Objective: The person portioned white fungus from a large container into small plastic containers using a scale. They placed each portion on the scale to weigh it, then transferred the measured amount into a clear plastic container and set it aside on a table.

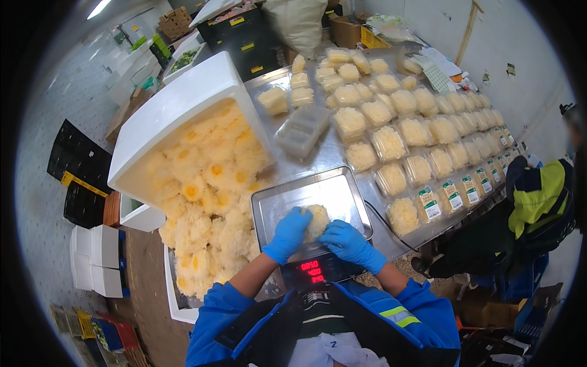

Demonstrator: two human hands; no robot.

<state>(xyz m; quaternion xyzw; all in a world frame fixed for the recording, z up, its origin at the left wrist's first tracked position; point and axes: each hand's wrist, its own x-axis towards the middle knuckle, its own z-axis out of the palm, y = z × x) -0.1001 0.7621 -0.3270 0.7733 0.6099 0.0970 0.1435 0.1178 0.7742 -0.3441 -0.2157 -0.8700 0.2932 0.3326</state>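
A pale yellow clump of snow fungus [318, 222] is between my two hands, over the steel pan [355, 202] of a digital scale [293, 275] with a lit red display. My left hand [289, 235], in a blue glove, grips the clump's left side. My right hand [348, 244], gloved alike, has its fingers curled on the lower right edge. Whether a clear box lies under the clump is hidden. Left of the pan, loose snow fungus [202, 229] with orange-yellow centres spills from a tipped white foam box [169, 114].
Filled clear plastic boxes [390, 142] cover the steel table [302, 167], several with labels on the near right. Stacked empty plastic trays [302, 130] stand beyond the pan. A black cable [385, 220] runs off the right edge. Another person [527, 206] is at the right.
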